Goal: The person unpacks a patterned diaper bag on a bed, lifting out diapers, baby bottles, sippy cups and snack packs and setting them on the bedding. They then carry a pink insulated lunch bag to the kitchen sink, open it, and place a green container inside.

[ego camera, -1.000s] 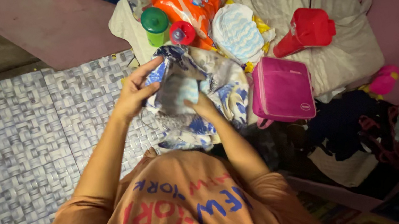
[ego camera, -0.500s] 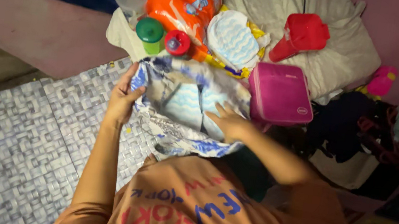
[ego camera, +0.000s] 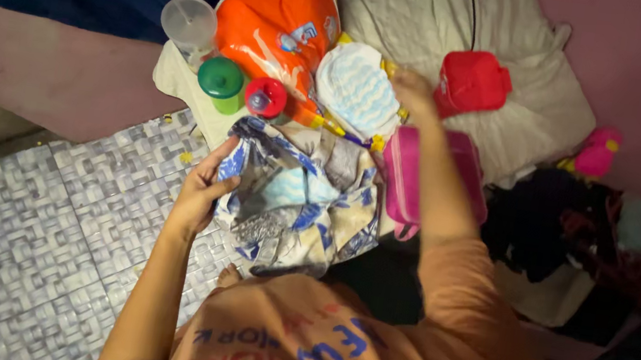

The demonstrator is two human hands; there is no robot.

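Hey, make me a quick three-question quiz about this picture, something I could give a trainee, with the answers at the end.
1. True or false: the left hand grips the edge of the blue and white patterned bag.
2. What does the right hand reach toward?
A. the clear cup with a straw
B. the stack of diapers
C. the pink toy
3. What colour is the lid of the cup beside the red-lidded cup?

Key: 1 true; 2 B; 3 green.
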